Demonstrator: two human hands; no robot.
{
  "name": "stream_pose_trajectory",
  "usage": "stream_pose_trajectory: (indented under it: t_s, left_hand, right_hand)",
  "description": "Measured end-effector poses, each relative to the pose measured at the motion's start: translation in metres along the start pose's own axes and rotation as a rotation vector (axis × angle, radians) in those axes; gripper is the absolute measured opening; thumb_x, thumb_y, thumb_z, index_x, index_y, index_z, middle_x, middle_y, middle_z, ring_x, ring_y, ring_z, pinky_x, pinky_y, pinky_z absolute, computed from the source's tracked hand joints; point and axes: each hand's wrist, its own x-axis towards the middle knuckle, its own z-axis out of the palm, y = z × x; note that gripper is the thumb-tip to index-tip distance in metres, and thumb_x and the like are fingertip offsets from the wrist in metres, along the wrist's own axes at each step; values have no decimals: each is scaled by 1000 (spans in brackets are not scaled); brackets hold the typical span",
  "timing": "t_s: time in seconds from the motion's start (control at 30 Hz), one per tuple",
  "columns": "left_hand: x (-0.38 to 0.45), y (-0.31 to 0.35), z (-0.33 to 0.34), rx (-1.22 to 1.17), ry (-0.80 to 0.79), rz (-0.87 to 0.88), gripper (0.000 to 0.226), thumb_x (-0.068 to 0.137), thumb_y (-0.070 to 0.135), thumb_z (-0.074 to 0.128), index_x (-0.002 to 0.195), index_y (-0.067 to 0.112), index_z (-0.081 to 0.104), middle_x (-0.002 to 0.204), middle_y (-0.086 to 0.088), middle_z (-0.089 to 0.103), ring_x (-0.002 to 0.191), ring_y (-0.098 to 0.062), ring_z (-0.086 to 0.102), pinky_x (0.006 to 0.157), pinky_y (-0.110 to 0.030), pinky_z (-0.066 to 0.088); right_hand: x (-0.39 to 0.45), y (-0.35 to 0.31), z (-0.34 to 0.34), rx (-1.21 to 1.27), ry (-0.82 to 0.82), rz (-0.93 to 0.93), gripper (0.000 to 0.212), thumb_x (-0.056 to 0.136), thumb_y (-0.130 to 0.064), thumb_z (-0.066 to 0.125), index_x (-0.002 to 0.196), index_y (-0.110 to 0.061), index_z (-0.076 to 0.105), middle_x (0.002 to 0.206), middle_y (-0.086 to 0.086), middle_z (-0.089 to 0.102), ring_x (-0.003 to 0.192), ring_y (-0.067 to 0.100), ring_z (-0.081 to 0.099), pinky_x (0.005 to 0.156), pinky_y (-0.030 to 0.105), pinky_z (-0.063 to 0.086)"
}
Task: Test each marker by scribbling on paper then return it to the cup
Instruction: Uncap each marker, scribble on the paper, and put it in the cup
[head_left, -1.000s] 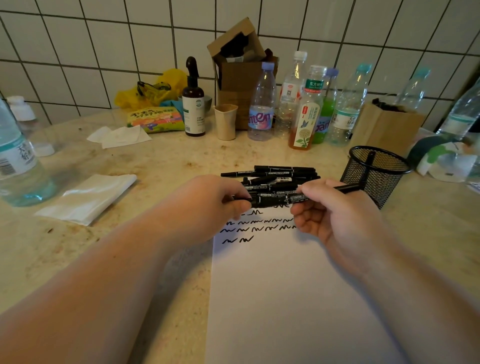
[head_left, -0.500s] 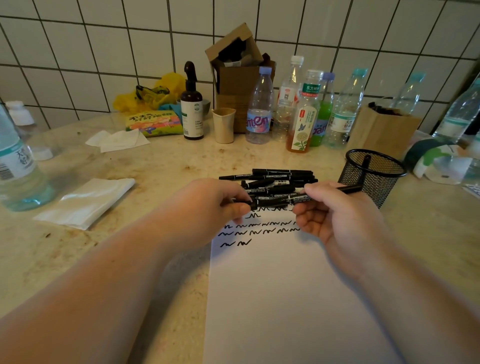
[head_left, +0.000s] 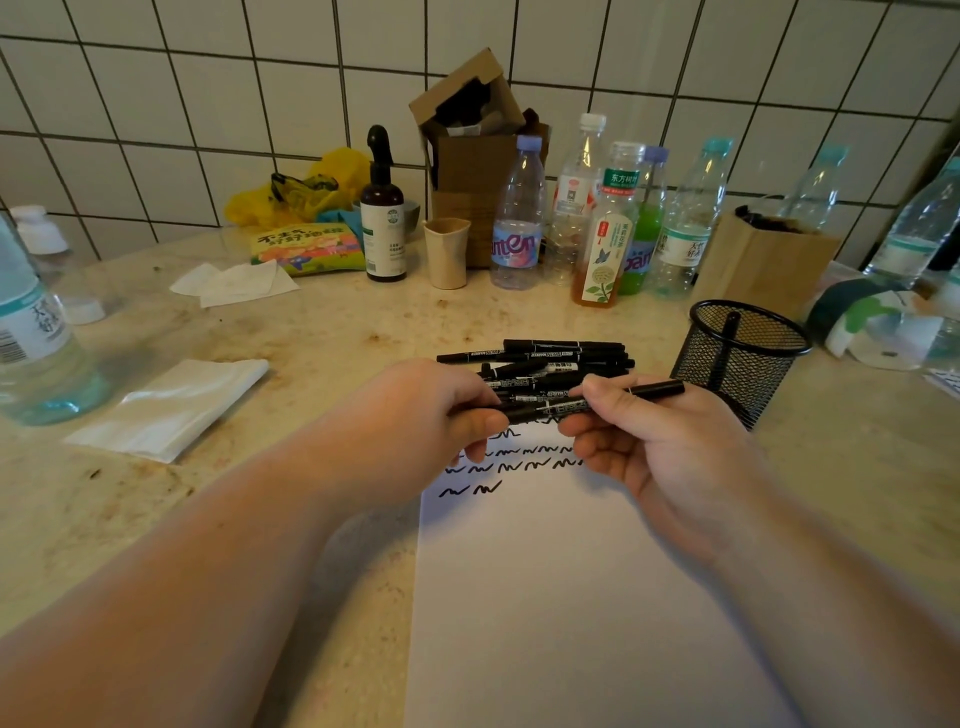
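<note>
Both hands hold one black marker level above the top of a white paper sheet. My left hand pinches its left end, where the cap is. My right hand grips the barrel, whose other end sticks out to the right. Rows of black scribbles cross the top of the sheet. A pile of several black markers lies just behind the hands. The black mesh cup stands to the right with one marker inside.
Several plastic bottles, a brown spray bottle, a beige paper cup, a cardboard box and a paper bag line the tiled wall. A folded tissue and a large water bottle sit at left.
The hands stay together on the marker. It has lifted slightly toward me; whether the cap has come loose cannot be seen.
</note>
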Motion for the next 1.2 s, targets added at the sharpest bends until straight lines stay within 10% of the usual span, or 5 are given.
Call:
stream_pose_trajectory:
  t_s: [0.8,1.2]
  left_hand:
    - [-3,7,-4,-335,-156,-18,23,100,31,51,88,27,70,64,10,64,53,-2,51,56,-16,44]
    - [0,-1,9,139,-64,-75,16,92,48,58,88,37,67,78,13,70,70,-3,63,64,-22,52]
  right_hand:
    - [1,-3,-3,-13,-43,-115,20,77,-30,67,78,-10,74,59,7,62,52,14,53,50,25,46]
    - [3,-40,-36,-215,511,-615,18,103,-25,53,94,-34,67,66,-13,62,64,7,56,60,27,49]
